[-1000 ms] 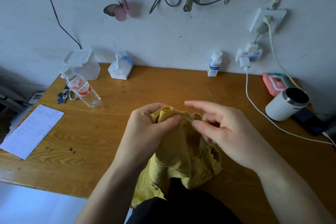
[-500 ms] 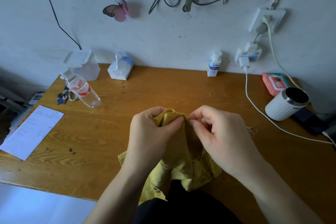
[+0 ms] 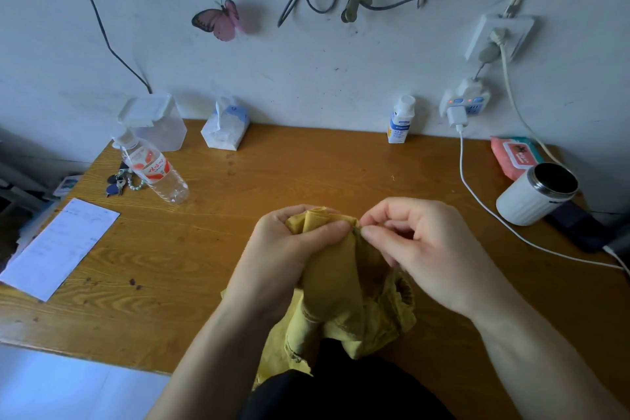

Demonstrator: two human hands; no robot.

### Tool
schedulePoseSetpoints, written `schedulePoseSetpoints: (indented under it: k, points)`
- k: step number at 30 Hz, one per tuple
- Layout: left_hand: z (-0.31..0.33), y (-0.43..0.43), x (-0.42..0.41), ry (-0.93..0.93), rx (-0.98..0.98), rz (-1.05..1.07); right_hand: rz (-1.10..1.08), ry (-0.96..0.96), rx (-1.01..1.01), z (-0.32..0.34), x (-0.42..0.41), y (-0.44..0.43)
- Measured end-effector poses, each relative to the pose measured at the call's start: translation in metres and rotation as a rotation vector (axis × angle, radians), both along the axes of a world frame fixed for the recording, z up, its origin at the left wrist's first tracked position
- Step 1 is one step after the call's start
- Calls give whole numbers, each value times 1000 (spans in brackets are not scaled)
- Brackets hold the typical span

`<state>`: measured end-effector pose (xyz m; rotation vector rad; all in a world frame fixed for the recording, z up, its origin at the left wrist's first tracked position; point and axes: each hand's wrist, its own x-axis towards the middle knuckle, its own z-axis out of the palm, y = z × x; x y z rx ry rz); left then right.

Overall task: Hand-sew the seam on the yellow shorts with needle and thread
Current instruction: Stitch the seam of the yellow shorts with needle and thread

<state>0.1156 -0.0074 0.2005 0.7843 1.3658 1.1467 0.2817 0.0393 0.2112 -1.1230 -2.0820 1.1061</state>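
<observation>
Over the near half of the desk (image 3: pixel 306 164), holding the yellow shorts (image 3: pixel 337 283) bunched upright. Gripping the top fold with the left hand (image 3: pixel 289 249), thumb across. Closed the right hand (image 3: pixel 426 249), spread a second ago, into a fingertip pinch at the seam: probably starting another stitch. Cannot make out needle or thread.
</observation>
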Motion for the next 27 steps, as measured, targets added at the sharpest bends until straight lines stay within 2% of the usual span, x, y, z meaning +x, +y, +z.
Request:
schedulePoseSetpoints:
  k: [3, 7, 13, 21, 27]
  points:
    - [4, 3, -5, -140, -75, -113, 85, 78, -203, 0, 6, 8]
    - [4, 6, -6, -259, -126, -151, 160, 220, -435, -1, 12, 14]
    - [3, 9, -5, -394, -163, -208, 230, 345, -605, -5, 13, 18]
    - [-7, 13, -1, -521, -267, -220, 208, 391, -620, -18, 11, 16]
    - [-10, 12, 3, -532, -237, -184, 101, 289, -426, -24, 9, 12]
